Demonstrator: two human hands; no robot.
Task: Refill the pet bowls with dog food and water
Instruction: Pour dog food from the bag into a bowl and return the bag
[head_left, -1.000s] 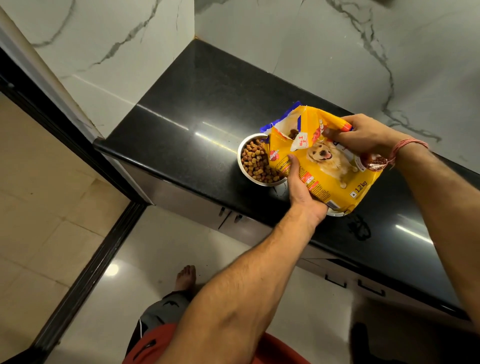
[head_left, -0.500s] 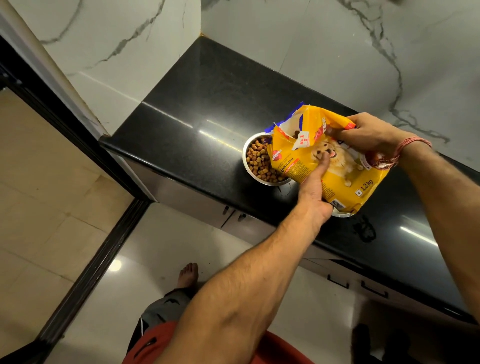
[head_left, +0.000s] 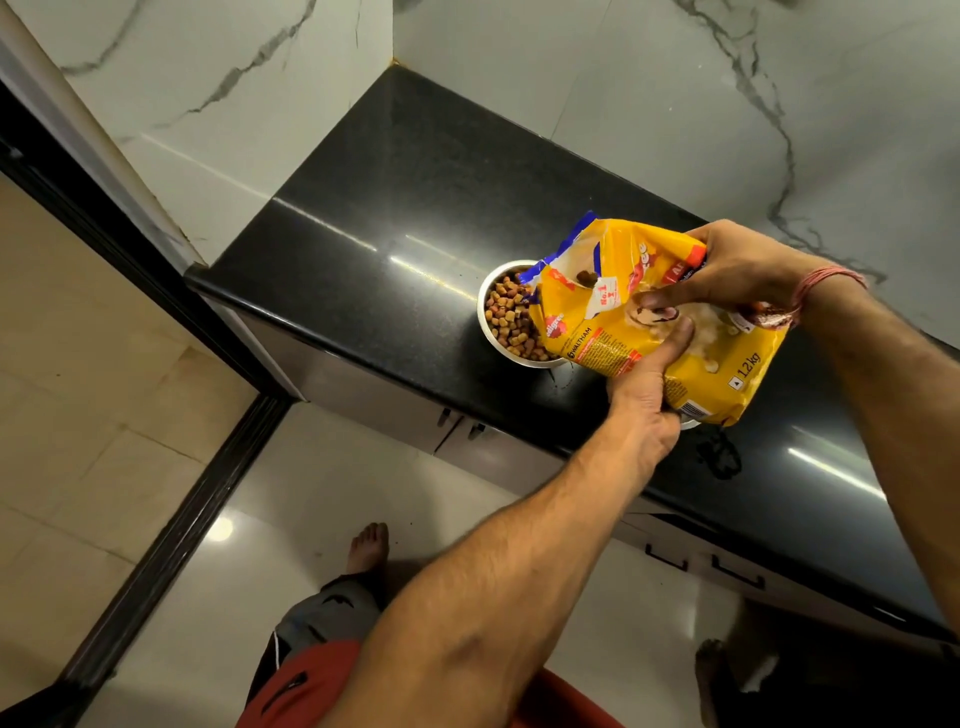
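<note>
Looking down past our own body, we see pale glossy floor tiles (head_left: 322, 483) nearest us, with one bare foot (head_left: 370, 545) on them and a dark door track running off to the left. Beyond the floor stands a black polished stone worktop (head_left: 415, 208) over grey cabinet fronts, and behind it two white marble-veined walls meet in a corner.

We count one yellow dog food bag (head_left: 649, 317), two hands, and one steel bowl (head_left: 511, 317) plainly in view holding brown kibble. A sliver of metal rim shows under the bag's lower corner, but we cannot tell what it belongs to.

Our left hand (head_left: 647, 395) has its grip closed on the bag's near edge, thumb lying up across the printed dog. Just beyond it, our right hand (head_left: 727, 275) has its grip pinched shut on the bag's far upper side, a red thread band around the wrist. The bag is held tilted between the two grips, its torn mouth pointing away to the left of both hands and hanging over the bowl's rim, with a few kibbles visible in the opening. The bowl sits on the worktop just left of the left grip.

Compared with half a second ago, the left thumb has slid further up the bag toward the right hand, and the bowl has not moved.
</note>
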